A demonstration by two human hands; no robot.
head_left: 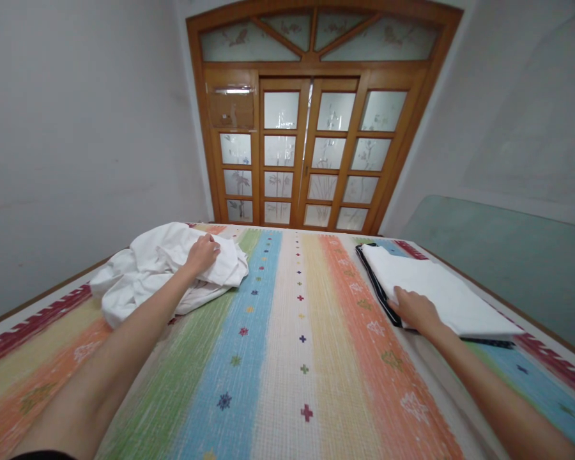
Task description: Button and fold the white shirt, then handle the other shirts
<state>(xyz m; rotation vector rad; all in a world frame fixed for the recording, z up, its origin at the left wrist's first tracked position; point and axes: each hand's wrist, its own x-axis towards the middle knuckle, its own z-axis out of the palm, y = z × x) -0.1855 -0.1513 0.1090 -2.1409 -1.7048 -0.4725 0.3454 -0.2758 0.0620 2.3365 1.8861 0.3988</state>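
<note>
On the left lies a loose, crumpled pile of white cloth (138, 268). My left hand (204, 254) is at its right part, with curled fingers pinching a fold of the cloth. At the right, a flat, neatly folded white cloth (441, 287) rests on top of a folded black cloth (379, 284), whose dark edge shows along the left and front. My right hand (414, 311) is at the near left edge of this stack, its fingers closed around the edge. Some of its fingertips are hidden. What kind of garment each cloth is cannot be made out.
A striped, multicoloured sheet (278, 345) with small star and cross patterns covers the wide flat surface under both hands. A pale green headboard-like panel (498, 249) stands along the right. Beyond the far edge is a wooden door (311, 153) with glass panes, between plain walls.
</note>
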